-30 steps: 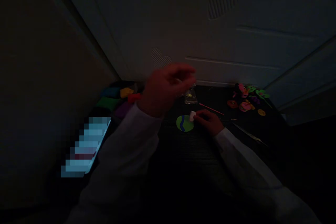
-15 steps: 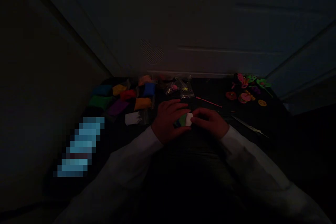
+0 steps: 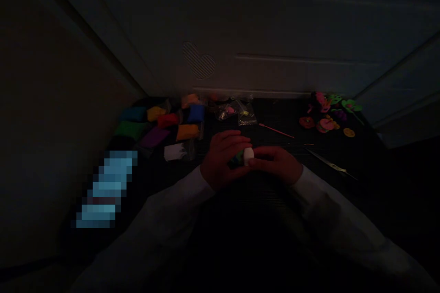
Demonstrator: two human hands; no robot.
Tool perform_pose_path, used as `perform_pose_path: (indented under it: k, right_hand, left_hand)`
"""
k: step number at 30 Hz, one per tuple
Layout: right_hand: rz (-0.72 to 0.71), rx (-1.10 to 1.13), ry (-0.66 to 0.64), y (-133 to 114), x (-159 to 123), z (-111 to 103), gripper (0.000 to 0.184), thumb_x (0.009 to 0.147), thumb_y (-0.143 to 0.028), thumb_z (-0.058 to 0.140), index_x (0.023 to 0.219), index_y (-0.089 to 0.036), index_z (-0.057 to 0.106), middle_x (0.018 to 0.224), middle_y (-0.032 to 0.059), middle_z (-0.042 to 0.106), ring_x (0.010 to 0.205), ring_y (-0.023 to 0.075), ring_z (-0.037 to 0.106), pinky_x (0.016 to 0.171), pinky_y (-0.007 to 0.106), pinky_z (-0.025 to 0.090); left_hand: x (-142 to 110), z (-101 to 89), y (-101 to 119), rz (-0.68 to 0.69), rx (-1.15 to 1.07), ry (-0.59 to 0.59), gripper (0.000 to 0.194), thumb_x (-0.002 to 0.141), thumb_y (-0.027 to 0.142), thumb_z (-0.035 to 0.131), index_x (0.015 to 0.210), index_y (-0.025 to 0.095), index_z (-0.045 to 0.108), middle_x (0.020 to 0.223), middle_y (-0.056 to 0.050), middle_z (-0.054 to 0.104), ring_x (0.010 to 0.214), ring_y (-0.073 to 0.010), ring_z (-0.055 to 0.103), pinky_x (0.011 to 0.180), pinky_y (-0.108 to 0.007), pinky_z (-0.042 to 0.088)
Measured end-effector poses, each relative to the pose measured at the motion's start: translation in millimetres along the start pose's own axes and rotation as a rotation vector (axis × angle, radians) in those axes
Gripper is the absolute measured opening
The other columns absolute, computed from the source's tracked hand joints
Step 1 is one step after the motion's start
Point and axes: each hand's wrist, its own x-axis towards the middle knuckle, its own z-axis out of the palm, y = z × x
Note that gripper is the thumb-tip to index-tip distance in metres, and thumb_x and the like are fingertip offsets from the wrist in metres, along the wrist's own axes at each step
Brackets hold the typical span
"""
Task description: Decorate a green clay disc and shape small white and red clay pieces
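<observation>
My left hand (image 3: 225, 158) is curled around a small clay piece (image 3: 236, 159) with green and blue parts, over the dark table. White clay (image 3: 248, 156) forms the end of this piece that faces right. The thumb and fingers of my right hand (image 3: 275, 162) pinch that white end from the right side. Much of the piece lies hidden behind the left fingers, and the light is very dim. A pink stick tool (image 3: 277, 130) rests beyond the hands. To the right lie scissors (image 3: 330, 164).
Several packs of coloured clay, among them a white pack (image 3: 177, 151) and a purple pack (image 3: 154, 137), lie at the left. Small clear bags (image 3: 246, 114) sit at the back. Coloured clay flowers (image 3: 325, 123) stand at the back right. A pixelated bright screen (image 3: 108, 190) is at the left.
My right fingers have shifted slightly on the white end, with the thumb now lower on it. Both hands stay on the piece. The whole view has tilted a little.
</observation>
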Motion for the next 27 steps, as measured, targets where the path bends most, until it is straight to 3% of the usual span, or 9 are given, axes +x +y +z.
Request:
perform_pose_path:
  k: [11,27]
  right_hand:
    - [0.102,0.081,-0.01,6.8,0.0,0.3,0.027,0.063,-0.041,0.076,0.079,-0.019,0.074,0.075,0.0001,0.071,0.07,0.0144,0.062,0.074,0.032,0.047]
    - [0.112,0.084,0.004,1.0,-1.1,2.6,0.026,0.058,-0.042,0.078,0.071,-0.02,0.073,0.07,-0.0008,0.07,0.065,0.0134,0.06,0.068,0.03,0.047]
  left_hand:
    - [1.7,0.1,3.4,0.02,-0.04,0.034,0.029,0.072,0.028,0.072,0.099,0.02,0.065,0.099,-0.007,0.072,0.106,-0.0241,0.06,0.09,-0.042,0.05]
    - [-0.1,1.4,3.9,0.022,-0.07,0.047,0.025,0.075,0.028,0.07,0.099,0.023,0.065,0.097,-0.005,0.073,0.102,-0.0224,0.064,0.085,-0.04,0.053]
